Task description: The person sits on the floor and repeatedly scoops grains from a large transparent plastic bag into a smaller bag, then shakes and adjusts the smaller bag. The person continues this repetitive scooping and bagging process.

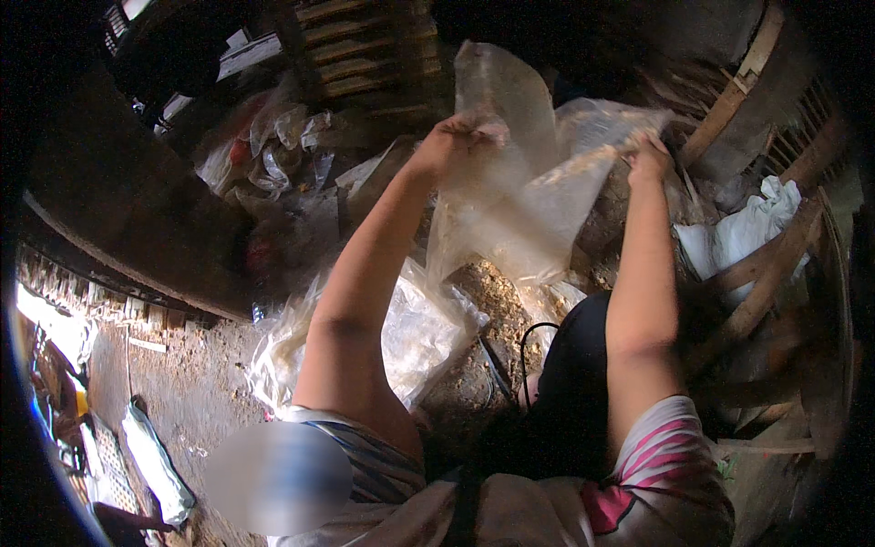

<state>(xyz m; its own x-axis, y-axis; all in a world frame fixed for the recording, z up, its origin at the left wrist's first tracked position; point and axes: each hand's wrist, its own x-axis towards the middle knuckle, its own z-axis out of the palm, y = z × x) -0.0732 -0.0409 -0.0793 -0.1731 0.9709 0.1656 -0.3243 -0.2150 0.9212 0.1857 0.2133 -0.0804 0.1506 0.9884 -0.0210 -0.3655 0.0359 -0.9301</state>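
Note:
Both my arms reach forward, holding up a large clear plastic bag between them. My left hand grips its upper left part, the fingers closed and slightly blurred. At the bag's right side my right hand pinches the edge. Bits of tan, chip-like material cling along a fold close to the right hand. The sheet hangs down toward the littered ground, where similar loose tan chips lie. Beside my left forearm rests a crumpled heap of clear plastic.
More crumpled plastic bags are piled at the far left. A white sack sits at right, by wooden beams. A thin dark cord loops near my knee. Slatted wood stands at the back; a rolled white sack lies lower left.

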